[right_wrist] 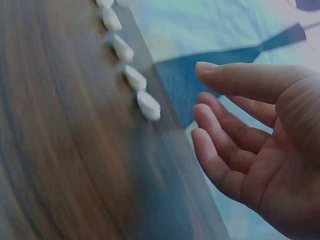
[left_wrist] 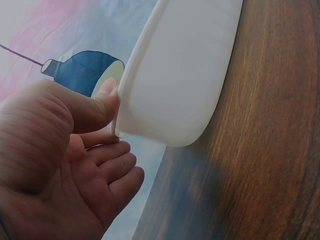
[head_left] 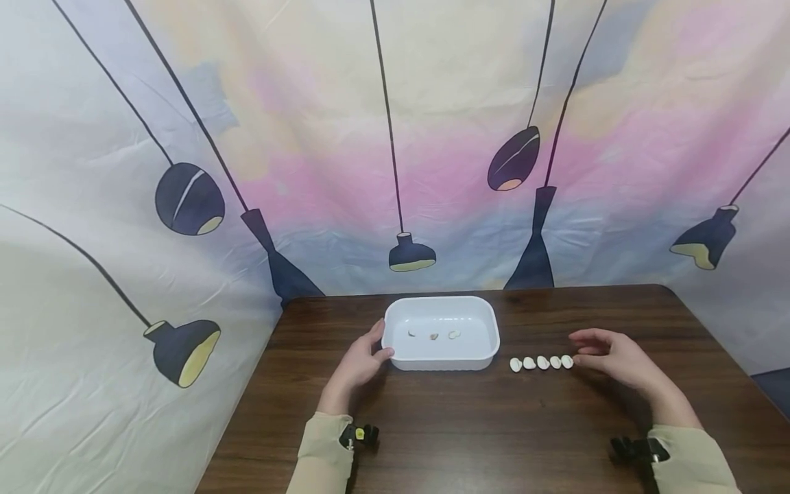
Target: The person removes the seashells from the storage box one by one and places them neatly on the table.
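Note:
A white rectangular tray (head_left: 441,364) stands on the table. My left hand (head_left: 360,361) grips its left end; in the left wrist view the thumb (left_wrist: 102,107) and a finger pinch the rim. Three small pieces that look like shells lie on the tray's floor, the middle one (head_left: 434,336) brownish, the others pale. To the right of the tray several white seashells (head_left: 543,363) form a row. My right hand (head_left: 620,360) hovers at the row's right end, fingers loosely bent and holding nothing. The right wrist view has the end shell (right_wrist: 149,106) apart from the fingertips.
The dark brown wooden table (head_left: 469,432) ends at the back against a hanging cloth (head_left: 345,137) printed with lamps. Black camera mounts sit on both wrists, the left mount (head_left: 361,436) and the right mount (head_left: 638,449) above the tabletop.

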### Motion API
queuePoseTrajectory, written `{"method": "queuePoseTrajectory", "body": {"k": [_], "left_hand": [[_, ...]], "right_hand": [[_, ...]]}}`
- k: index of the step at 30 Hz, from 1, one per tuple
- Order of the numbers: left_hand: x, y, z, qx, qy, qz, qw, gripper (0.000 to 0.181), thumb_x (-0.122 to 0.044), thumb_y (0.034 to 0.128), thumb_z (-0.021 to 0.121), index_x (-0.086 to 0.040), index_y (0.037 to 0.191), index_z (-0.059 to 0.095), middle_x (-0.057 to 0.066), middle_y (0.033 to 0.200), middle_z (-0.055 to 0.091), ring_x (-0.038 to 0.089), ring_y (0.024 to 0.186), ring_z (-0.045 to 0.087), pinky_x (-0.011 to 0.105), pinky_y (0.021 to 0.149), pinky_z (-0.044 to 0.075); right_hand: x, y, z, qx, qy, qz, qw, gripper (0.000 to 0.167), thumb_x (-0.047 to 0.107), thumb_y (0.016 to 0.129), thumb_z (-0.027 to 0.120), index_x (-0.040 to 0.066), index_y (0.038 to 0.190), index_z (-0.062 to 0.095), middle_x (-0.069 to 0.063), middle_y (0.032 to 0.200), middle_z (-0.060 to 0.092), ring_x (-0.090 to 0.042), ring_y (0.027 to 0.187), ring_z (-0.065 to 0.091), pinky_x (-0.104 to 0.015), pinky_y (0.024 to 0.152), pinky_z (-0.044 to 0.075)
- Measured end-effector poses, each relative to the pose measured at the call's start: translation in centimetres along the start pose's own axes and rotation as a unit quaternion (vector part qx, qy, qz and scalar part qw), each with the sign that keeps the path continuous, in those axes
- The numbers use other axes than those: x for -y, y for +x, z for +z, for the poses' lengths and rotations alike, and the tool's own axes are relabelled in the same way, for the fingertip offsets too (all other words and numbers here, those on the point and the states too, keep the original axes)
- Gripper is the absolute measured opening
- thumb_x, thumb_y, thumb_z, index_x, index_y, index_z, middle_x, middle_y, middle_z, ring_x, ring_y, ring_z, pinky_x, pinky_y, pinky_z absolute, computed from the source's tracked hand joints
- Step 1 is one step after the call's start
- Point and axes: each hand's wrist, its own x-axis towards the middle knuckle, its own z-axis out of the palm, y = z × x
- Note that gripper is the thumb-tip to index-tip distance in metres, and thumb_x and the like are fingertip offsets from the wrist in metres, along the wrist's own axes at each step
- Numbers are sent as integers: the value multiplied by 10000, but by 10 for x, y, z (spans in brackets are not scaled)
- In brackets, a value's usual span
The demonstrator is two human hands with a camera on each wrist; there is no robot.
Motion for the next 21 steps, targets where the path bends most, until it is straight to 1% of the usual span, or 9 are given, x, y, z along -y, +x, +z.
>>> {"method": "queuePoseTrajectory", "body": {"k": [3, 4, 5, 8, 13, 17, 21], "left_hand": [[-2, 1, 0, 11, -47, -28, 10000, 690, -152, 1066, 658, -52, 1669, 339, 98, 1743, 295, 329, 1602, 281, 574, 1279, 251], [-2, 2, 0, 9, -63, -28, 10000, 689, -154, 1066, 658, -55, 1670, 340, 97, 1743, 296, 328, 1602, 280, 575, 1279, 250], [-2, 2, 1, 4, -69, -40, 10000, 691, -158, 1066, 660, -60, 1671, 341, 90, 1742, 299, 326, 1603, 280, 576, 1279, 250], [-1, 3, 1, -4, -59, -71, 10000, 698, -167, 1064, 666, -71, 1674, 341, 84, 1743, 299, 324, 1603, 281, 581, 1277, 254], [1, 2, 1, 20, -79, -141, 9999, 699, -171, 1064, 669, -77, 1675, 343, 98, 1744, 296, 334, 1602, 281, 593, 1271, 260], [1, 2, 1, -14, -102, -154, 9998, 690, -171, 1067, 665, -80, 1673, 350, 89, 1743, 302, 333, 1602, 283, 593, 1272, 258], [-1, 1, 1, -18, -70, -169, 9998, 690, -173, 1065, 667, -82, 1673, 353, 88, 1741, 307, 330, 1601, 285, 592, 1273, 257]], "right_hand": [[10, 7, 7, 58, 168, -257, 9995, 496, 157, 936, 845, -64, 1346, 674, -256, 1297, 705, -120, 1028, 714, -254, 785, 607], [13, 10, 10, 95, 242, -328, 9991, 487, 151, 939, 842, -64, 1343, 675, -249, 1288, 711, -88, 1013, 708, -250, 786, 604], [18, 13, 13, 138, 327, -431, 9984, 479, 142, 941, 838, -67, 1340, 675, -247, 1279, 716, -82, 1007, 708, -251, 785, 604], [34, 26, 26, 297, 610, -651, 9956, 474, 138, 948, 831, -65, 1345, 673, -238, 1271, 722, -109, 1019, 718, -255, 803, 606], [66, 50, 51, 627, 988, -932, 9888, 445, 106, 952, 816, -68, 1337, 678, -232, 1247, 731, -198, 1043, 726, -256, 849, 606], [86, 73, 75, 853, 879, -1107, 9863, 414, 109, 946, 819, -56, 1307, 701, -193, 1209, 747, -220, 1046, 718, -257, 851, 600], [104, 91, 99, 1029, 609, -1129, 9864, 392, 150, 947, 826, -2, 1296, 728, -138, 1216, 750, -206, 1045, 707, -309, 877, 591]]}}
